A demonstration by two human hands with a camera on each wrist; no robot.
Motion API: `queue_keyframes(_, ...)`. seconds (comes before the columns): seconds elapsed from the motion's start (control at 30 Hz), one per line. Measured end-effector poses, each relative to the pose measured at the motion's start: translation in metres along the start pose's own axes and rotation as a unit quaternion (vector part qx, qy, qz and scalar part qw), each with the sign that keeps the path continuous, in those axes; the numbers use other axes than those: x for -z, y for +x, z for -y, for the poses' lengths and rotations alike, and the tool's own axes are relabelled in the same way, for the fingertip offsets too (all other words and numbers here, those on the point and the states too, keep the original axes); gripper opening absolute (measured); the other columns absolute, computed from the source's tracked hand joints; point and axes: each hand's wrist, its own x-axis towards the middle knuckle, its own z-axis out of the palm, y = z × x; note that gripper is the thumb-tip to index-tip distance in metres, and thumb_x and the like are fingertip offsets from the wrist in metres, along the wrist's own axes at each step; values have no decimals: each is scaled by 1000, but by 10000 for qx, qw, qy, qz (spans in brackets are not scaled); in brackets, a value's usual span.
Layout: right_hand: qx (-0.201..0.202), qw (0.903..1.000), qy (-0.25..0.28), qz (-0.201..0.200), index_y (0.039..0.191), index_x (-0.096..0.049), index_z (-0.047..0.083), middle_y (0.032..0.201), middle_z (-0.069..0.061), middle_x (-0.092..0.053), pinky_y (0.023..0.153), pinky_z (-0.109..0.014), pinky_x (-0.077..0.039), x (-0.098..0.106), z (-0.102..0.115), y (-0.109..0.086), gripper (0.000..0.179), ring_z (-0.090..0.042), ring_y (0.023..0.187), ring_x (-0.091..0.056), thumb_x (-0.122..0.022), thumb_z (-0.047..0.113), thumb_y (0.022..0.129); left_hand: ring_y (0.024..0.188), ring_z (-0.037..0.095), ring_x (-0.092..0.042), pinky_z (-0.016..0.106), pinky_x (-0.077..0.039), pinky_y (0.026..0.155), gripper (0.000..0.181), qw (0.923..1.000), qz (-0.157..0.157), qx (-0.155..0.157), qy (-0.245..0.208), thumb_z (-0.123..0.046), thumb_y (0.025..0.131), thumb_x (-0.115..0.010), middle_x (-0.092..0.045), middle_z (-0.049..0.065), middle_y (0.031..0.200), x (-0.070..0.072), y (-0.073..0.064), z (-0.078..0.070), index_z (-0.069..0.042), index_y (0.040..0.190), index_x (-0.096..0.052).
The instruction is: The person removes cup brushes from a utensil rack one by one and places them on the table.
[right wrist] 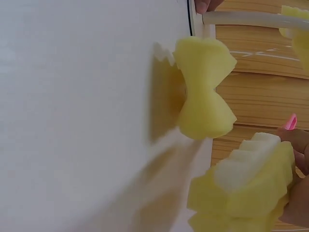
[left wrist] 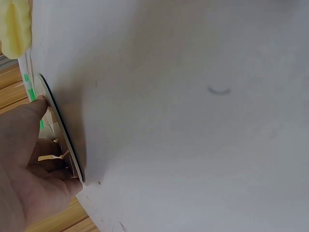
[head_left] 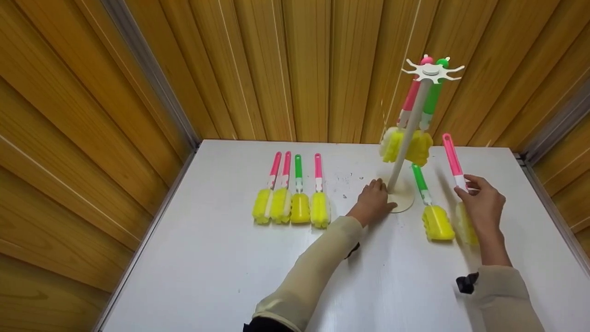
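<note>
My right hand (head_left: 485, 203) pinches a pink-handled sponge brush (head_left: 452, 154) near the white neck of its handle. Its handle points up, and its yellow-and-white sponge head hangs below, partly behind the hand. Over at the white stand (head_left: 411, 131), my left hand (head_left: 372, 200) holds the round base (left wrist: 62, 126), thumb and fingers spread across its rim. From the stand's hooked top hang a pink-handled brush (head_left: 409, 99) and a green-handled brush (head_left: 431, 103), sponges downward. Between stand and right hand, another green-handled brush (head_left: 438, 222) lies on the table.
Left of the stand, several sponge brushes (head_left: 300, 207) lie side by side on the white table (head_left: 193, 258), handles pointing away. Most have pink handles, one green. Wood-look panels (head_left: 304, 69) rise behind the table and at both sides.
</note>
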Motion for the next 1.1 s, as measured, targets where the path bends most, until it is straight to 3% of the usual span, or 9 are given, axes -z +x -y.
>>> queue_keyframes(0.2,-295,9992,-13,266,150,-50,7,137,-23,-59,79,-9,-45,-6,-5,5,55,-33,117,-56,-65,26,101,132,14,-47,27,-39,113,72,10000,3,-5,-34,-58,100,-54,-43,2,153,-1,1,1,-8,151,-45)
queue_keyframes(0.33,-452,9980,-45,441,151,-47,6,140,-23,-57,93,-25,-51,-11,-5,8,57,-34,120,-55,-62,29,102,136,15,-45,27,-38,114,74,10000,66,37,-57,-58,100,-53,-41,3,156,1,-1,1,-7,153,-42)
queue_keyframes(0.57,-490,9963,-33,700,153,-43,3,142,-27,-53,106,-47,-48,-14,2,16,57,-37,122,-53,-59,28,104,132,14,-48,26,-41,111,72,9998,64,80,-143,-58,100,-54,-41,1,154,2,-3,0,-8,151,-44)
queue_keyframes(1.1,-1142,9850,-332,1250,154,-36,-2,146,-33,-45,108,-55,-45,-33,0,27,57,-42,122,-50,-52,24,106,129,14,-49,25,-42,110,72,10000,-41,15,-3,-58,100,-54,-43,1,152,1,-1,0,-8,150,-46)
